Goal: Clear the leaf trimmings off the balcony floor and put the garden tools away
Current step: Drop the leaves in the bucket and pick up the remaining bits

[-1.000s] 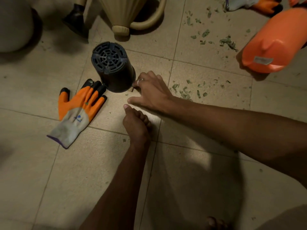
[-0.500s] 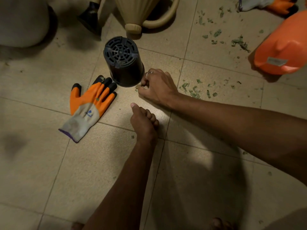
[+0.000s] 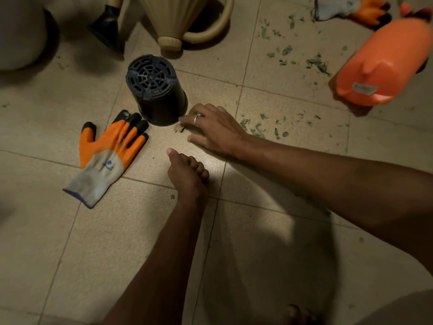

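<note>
At the middle of the tiled floor (image 3: 70, 254), I see the right hand (image 3: 215, 130) lying palm down, fingers straight and released. Its fingertips are just beside the rim of the black pot (image 3: 157, 95) at its 10 o'clock. I judge it lies flat like that to rake loose bits together rather than pick them up one by one. A tan scrap (image 3: 179, 129) sits right at its fingertips.

The left hand (image 3: 187, 177), at 6 o'clock of the right, has the thumb uppermost and the fingers clenched. Whether it holds gathered trimmings inside, I cannot tell.

The leaf trimmings (image 3: 257, 131) are small, flat, dull green flakes, dry-looking, scattered thinly at 3 o'clock of the right hand. A second patch (image 3: 316, 63) lies well apart at 1 o'clock, near the orange sprayer bottle (image 3: 379, 66), which is on its side. Plenty of it lies on the tiles.

The tools are not put away either. One orange-and-grey glove (image 3: 110, 156) lies flat at 9 o'clock, just beside the pot. Its twin (image 3: 351, 8) is far off at 1 o'clock, and the beige watering can (image 3: 178, 15) is at 12 o'clock.
</note>
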The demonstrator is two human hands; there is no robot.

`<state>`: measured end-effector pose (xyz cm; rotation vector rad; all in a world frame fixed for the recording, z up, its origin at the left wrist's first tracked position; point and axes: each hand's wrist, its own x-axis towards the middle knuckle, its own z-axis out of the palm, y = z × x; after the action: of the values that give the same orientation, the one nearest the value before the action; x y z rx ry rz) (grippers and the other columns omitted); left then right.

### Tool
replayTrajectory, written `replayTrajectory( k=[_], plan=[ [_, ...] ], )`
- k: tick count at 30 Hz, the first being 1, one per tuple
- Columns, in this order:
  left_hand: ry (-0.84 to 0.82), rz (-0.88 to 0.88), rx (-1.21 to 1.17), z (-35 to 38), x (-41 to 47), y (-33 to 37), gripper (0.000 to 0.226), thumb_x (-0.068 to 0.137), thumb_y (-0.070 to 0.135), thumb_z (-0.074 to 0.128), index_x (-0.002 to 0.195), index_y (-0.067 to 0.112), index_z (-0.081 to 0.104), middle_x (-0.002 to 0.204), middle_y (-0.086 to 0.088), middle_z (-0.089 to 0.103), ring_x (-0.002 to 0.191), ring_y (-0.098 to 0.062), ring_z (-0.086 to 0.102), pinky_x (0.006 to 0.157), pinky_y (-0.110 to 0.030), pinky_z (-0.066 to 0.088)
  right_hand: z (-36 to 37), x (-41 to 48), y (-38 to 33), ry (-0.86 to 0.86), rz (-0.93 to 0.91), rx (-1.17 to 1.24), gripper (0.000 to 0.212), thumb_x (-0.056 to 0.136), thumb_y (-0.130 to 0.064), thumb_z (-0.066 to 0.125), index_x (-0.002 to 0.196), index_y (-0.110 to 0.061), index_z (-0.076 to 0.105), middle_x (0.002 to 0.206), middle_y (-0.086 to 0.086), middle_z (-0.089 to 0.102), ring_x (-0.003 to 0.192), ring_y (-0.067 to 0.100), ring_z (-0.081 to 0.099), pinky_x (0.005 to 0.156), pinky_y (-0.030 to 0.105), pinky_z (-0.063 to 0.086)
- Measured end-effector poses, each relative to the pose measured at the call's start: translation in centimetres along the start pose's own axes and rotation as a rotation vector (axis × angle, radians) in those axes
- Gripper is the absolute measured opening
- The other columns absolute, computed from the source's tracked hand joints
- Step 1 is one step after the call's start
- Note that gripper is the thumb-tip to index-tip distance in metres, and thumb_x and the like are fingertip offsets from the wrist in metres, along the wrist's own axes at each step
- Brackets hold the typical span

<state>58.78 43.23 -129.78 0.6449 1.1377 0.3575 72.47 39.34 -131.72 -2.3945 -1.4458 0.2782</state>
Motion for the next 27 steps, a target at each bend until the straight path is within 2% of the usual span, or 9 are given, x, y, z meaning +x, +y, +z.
replayTrajectory(
  k=[2, 6, 12, 14, 17, 19, 22, 25, 27],
  plan=[
    [-0.002, -0.015, -0.033, 0.1, 0.0, 0.1, 0.055, 0.109, 0.05, 0.033, 0.06, 0.024, 0.029, 0.055, 0.005, 0.022, 0.049, -0.01, 0.018, 0.045, -0.023, 0.017, 0.6, 0.7, -0.5, -0.027, -0.099, -0.072, 0.043, 0.095, -0.041, 0.059, 0.138, -0.033, 0.056, 0.131, -0.005, 0.057, 0.115, 0.016, 0.05, 0.094, 0.034, 0.041],
    [-0.026, -0.074, -0.06, -0.3, 0.4, 0.4, 0.057, 0.108, 0.053, 0.034, 0.06, 0.023, 0.03, 0.055, 0.006, 0.022, 0.049, -0.01, 0.019, 0.044, -0.023, 0.017, 1.5, 2.0, -1.4, -0.026, -0.055, -0.021, 0.021, 0.096, -0.034, 0.057, 0.108, -0.026, 0.072, 0.11, -0.006, 0.065, 0.103, 0.016, 0.056, 0.088, 0.038, 0.047],
    [-0.09, -0.201, -0.064, -0.6, 1.2, 1.3, 0.057, 0.104, 0.065, 0.03, 0.068, 0.021, 0.04, 0.054, 0.006, 0.028, 0.046, -0.008, 0.024, 0.041, -0.022, 0.02, -3.2, -0.7, -1.6, -0.122, 0.226, 0.692, 0.014, 0.094, -0.016, 0.069, 0.104, -0.018, 0.077, 0.095, -0.016, 0.071, 0.088, -0.009, 0.064, 0.076, 0.007, 0.045],
    [-0.138, -0.228, -0.02, -0.3, 1.3, 1.5, 0.063, 0.102, 0.07, 0.026, 0.081, 0.015, 0.05, 0.054, 0.005, 0.034, 0.045, -0.008, 0.03, 0.041, -0.022, 0.026, -4.3, -1.9, -1.9, -0.186, 0.279, 0.861, 0.016, 0.094, -0.01, 0.067, 0.107, -0.015, 0.075, 0.086, -0.016, 0.07, 0.081, -0.006, 0.065, 0.075, 0.011, 0.048],
    [-0.241, -0.23, 0.092, 0.3, 1.6, 1.3, 0.084, 0.099, 0.076, 0.018, 0.111, 0.007, 0.065, 0.068, -0.005, 0.058, 0.05, -0.01, 0.044, 0.046, -0.022, 0.034, -4.6, -3.5, -2.5, -0.321, 0.327, 1.071, 0.015, 0.093, -0.004, 0.067, 0.108, -0.007, 0.066, 0.08, 0.006, 0.07, 0.072, 0.02, 0.068, 0.072, 0.037, 0.057],
    [-0.264, -0.197, 0.191, 0.5, 1.6, 1.1, 0.082, 0.102, 0.072, 0.018, 0.115, 0.009, 0.069, 0.084, -0.009, 0.069, 0.054, -0.011, 0.053, 0.048, -0.023, 0.039, -4.3, -3.9, -2.6, -0.316, 0.314, 0.967, 0.014, 0.091, -0.007, 0.07, 0.103, -0.009, 0.064, 0.079, 0.008, 0.069, 0.068, 0.02, 0.067, 0.067, 0.036, 0.057],
    [-0.202, -0.134, 0.408, 0.6, 1.4, 0.5, 0.068, 0.107, 0.06, 0.024, 0.099, 0.01, 0.07, 0.065, -0.003, 0.065, 0.05, -0.012, 0.053, 0.048, -0.025, 0.041, -3.5, -4.0, -2.1, -0.138, 0.205, 0.605, 0.016, 0.085, -0.02, 0.076, 0.095, -0.017, 0.064, 0.088, -0.003, 0.065, 0.078, 0.007, 0.061, 0.071, 0.028, 0.052],
    [-0.127, -0.051, 0.508, 0.8, 1.2, 0.1, 0.062, 0.107, 0.058, 0.03, 0.07, 0.017, 0.058, 0.05, 0.004, 0.049, 0.047, -0.013, 0.044, 0.051, -0.027, 0.036, -3.2, -5.5, -0.5, 0.078, 0.207, 0.46, 0.022, 0.082, -0.034, 0.076, 0.095, -0.022, 0.063, 0.099, -0.008, 0.058, 0.094, 0.008, 0.053, 0.084, 0.024, 0.044],
    [-0.086, -0.028, 0.456, 1.0, 1.1, 0.0, 0.061, 0.106, 0.059, 0.033, 0.061, 0.021, 0.048, 0.049, 0.005, 0.042, 0.047, -0.013, 0.038, 0.053, -0.028, 0.032, -3.0, -7.1, 1.6, 0.239, 0.298, 0.334, 0.02, 0.087, -0.033, 0.071, 0.102, -0.024, 0.064, 0.109, -0.008, 0.058, 0.106, 0.01, 0.05, 0.099, 0.035, 0.041]
  ],
)
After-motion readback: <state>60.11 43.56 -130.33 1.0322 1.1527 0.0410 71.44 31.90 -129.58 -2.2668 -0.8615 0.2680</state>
